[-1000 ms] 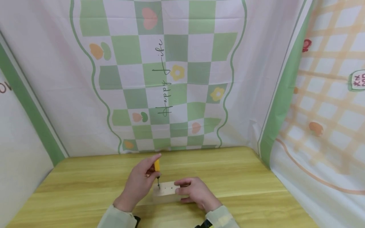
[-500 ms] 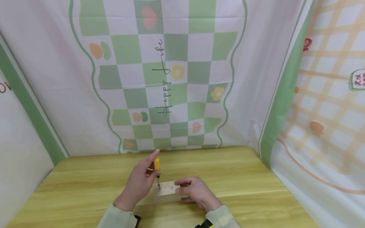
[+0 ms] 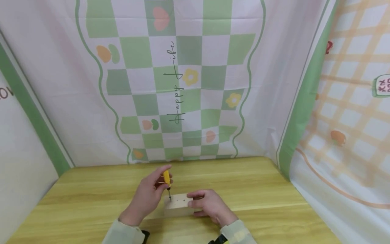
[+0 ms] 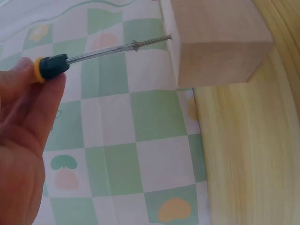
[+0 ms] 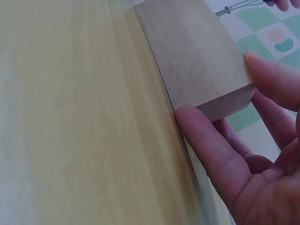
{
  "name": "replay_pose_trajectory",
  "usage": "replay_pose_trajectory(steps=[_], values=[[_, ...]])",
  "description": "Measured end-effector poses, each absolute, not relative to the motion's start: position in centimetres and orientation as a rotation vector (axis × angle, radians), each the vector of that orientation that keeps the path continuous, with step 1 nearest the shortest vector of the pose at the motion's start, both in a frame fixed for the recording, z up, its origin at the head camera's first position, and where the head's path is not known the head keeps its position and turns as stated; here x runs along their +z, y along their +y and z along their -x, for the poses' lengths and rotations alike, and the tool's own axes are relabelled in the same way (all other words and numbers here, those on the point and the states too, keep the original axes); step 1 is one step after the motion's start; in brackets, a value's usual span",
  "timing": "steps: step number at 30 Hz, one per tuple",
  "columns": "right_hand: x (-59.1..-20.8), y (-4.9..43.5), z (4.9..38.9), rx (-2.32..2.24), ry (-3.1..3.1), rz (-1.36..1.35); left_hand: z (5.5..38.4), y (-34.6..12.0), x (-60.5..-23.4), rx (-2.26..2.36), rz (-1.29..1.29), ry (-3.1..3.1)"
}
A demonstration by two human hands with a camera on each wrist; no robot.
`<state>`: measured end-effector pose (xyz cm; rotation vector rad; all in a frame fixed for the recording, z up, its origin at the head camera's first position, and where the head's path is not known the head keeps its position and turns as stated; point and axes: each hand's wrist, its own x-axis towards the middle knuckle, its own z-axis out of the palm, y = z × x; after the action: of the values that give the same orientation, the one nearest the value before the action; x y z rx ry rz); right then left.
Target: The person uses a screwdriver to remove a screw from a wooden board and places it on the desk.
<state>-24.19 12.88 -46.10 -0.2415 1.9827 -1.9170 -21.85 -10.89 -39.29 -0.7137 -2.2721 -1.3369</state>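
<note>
Curtained nook: printed cloths [image 3: 210, 78] edge a wood-grain table [image 3: 259, 193]

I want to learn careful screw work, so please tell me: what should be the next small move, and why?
Probably turn the screwdriver slightly, in line with the screw, perhaps driving it deeper: it stands partly out of the wooden block, thread showing, and the screwdriver appears seated on it. The left grip holds the screwdriver, while the right grip holds the block's end.
</note>
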Motion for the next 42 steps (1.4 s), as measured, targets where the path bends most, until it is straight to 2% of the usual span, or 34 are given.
replay_pose_trajectory(steps=[7,15,24,32,42], values=[[-46.0,12.9,24.2,-1.916,1.994,0.245,22.1,-10.5,-40.2,-1.070,0.721,-2.153],[-45.9,12.8,24.2,-1.909,1.999,0.250,21.7,-10.9,-40.0,-1.377,0.740,-2.212],[-45.8,12.9,24.1,-1.909,2.000,0.248,21.6,-10.7,-40.6,-1.117,0.681,-2.114],[-45.9,12.9,23.8,-1.924,1.990,0.263,21.4,-11.1,-40.6,-1.304,0.737,-2.145],[-46.0,12.8,24.0,-1.913,1.995,0.246,21.1,-10.9,-40.6,-1.145,0.706,-2.106]])
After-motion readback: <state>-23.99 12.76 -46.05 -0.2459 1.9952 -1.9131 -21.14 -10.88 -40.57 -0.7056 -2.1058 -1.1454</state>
